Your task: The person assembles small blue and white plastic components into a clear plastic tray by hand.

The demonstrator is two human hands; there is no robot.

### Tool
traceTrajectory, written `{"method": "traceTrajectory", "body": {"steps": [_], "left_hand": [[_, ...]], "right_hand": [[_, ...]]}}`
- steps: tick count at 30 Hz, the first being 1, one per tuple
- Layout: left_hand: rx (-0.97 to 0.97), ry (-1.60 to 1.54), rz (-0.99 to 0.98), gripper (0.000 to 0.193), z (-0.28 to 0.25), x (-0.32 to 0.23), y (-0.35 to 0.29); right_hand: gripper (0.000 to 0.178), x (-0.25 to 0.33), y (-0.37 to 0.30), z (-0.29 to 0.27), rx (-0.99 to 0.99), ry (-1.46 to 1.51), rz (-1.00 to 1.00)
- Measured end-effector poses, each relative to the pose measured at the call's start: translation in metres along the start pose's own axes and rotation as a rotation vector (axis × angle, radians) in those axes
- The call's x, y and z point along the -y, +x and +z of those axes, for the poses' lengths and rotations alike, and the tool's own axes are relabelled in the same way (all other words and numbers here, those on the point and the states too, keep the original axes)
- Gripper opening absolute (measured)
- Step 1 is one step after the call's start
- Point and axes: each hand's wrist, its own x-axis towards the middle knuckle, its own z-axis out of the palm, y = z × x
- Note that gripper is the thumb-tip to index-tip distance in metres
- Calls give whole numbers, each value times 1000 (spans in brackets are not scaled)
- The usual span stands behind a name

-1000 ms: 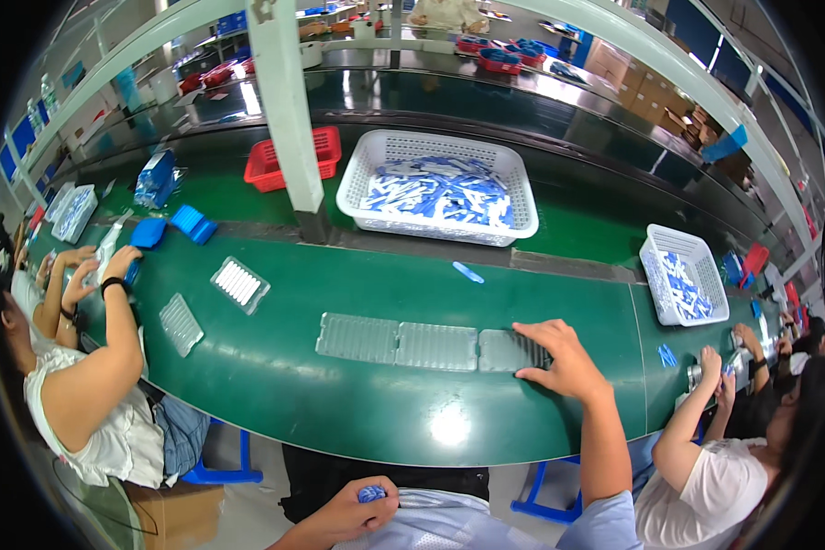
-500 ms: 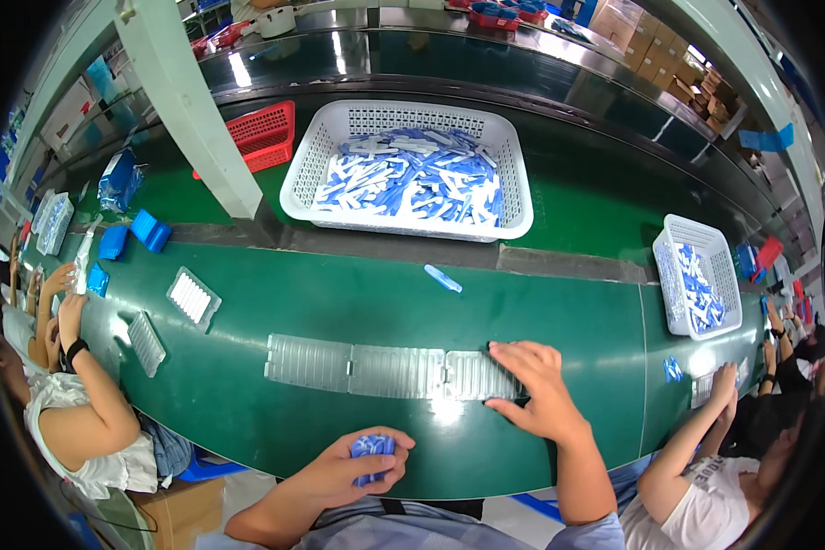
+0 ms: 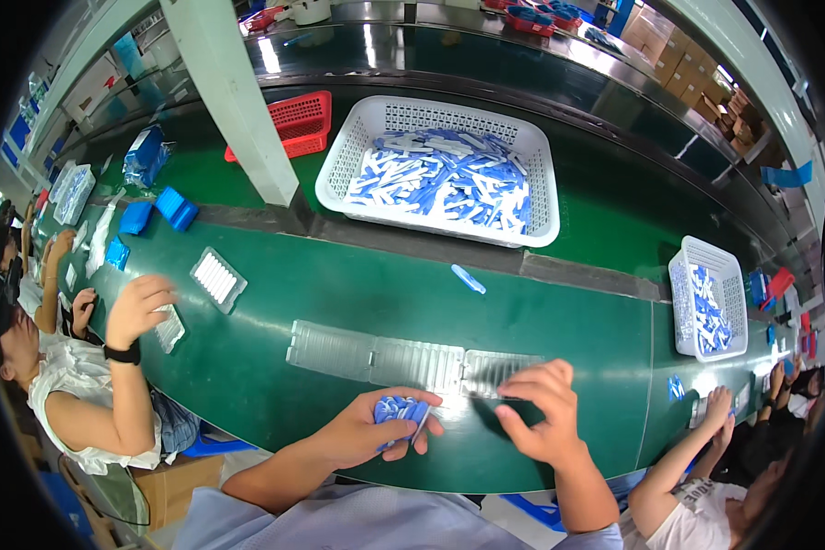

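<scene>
Closed round a bundle of slim blue-and-white plastic pieces [image 3: 399,410], my left hand [image 3: 367,433] is just in front of the row of clear ribbed trays. The left tray [image 3: 330,350], middle tray [image 3: 417,365] and right tray [image 3: 488,369] lie end to end on the green table, and no pieces show in them. My right hand [image 3: 548,417] hovers at the right tray's near edge, thumb and fingers apart with nothing seen between them; it covers part of that tray. A single blue piece [image 3: 468,279] lies beyond the trays.
A large white basket [image 3: 328,188] full of blue-and-white pieces stands behind, beside a white post [image 3: 234,101] and a red basket [image 3: 304,147]. A smaller white basket [image 3: 683,312] is at right. Filled trays [image 3: 218,280] lie left. Co-workers sit on both sides, one with a raised hand [image 3: 137,307].
My left hand has moved up toward the trays with the bundle. My right hand has drawn back a little from the right tray. The left co-worker's hand has come over a tray.
</scene>
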Motion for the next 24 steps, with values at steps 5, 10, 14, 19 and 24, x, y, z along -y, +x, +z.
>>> {"method": "traceTrajectory", "body": {"steps": [5, 10, 14, 19, 24], "left_hand": [[28, 181, 100, 34, -7, -3, -25], [8, 136, 125, 31, -34, -4, -59], [76, 27, 106, 31, -55, -8, -74], [100, -29, 138, 32, -68, -13, -88], [-59, 72, 236, 34, -78, -22, -96]], "right_hand": [[19, 51, 24, 38, 276, 420, 157], [19, 78, 39, 80, 401, 668, 283], [20, 86, 54, 99, 431, 573, 74], [19, 106, 75, 111, 474, 463, 6], [23, 116, 69, 133, 463, 540, 208]]}}
